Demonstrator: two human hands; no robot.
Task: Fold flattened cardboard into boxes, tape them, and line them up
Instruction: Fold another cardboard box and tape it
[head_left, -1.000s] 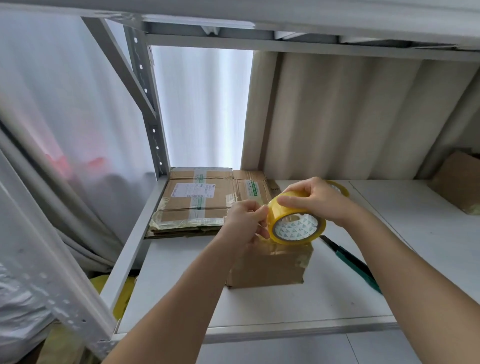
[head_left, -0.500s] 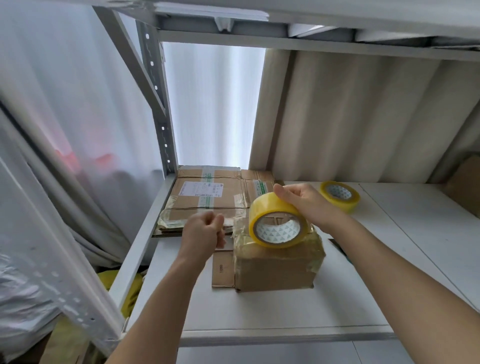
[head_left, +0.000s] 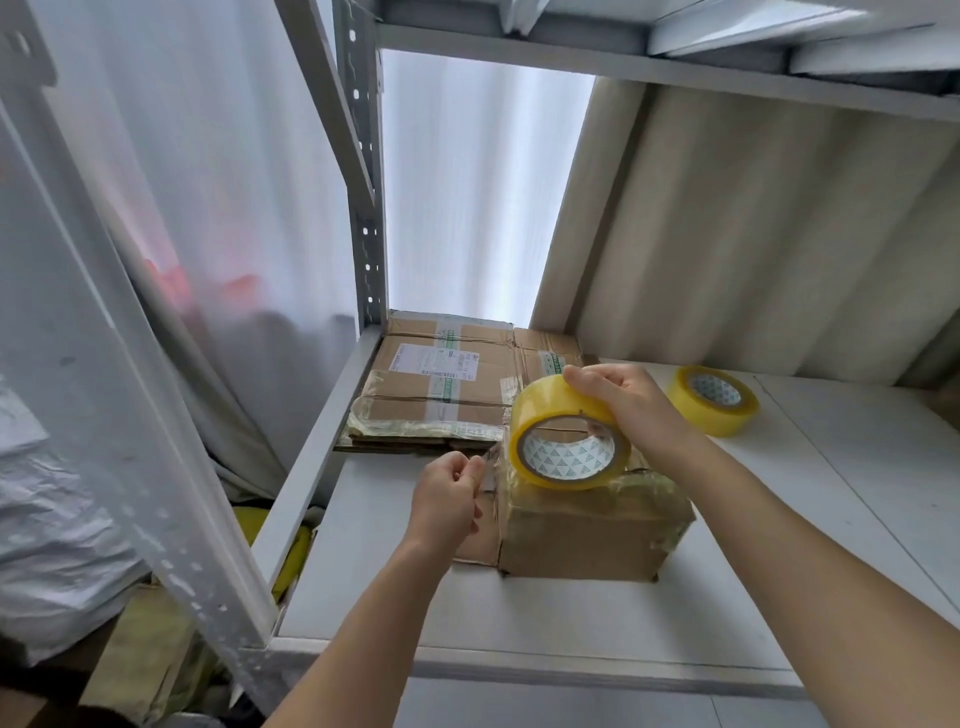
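The right hand (head_left: 631, 410) grips the tape roll (head_left: 569, 434) atop the box (head_left: 592, 535); the left hand (head_left: 447, 499), left of it, pinches the tape's free end.

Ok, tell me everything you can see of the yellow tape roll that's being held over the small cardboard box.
The yellow tape roll is a wide ring of glossy translucent tape on a white core printed with green triangles. It stands on edge, tilted, on the small brown cardboard box. The right hand grips its top and far side. The left hand pinches a clear strip beside it.
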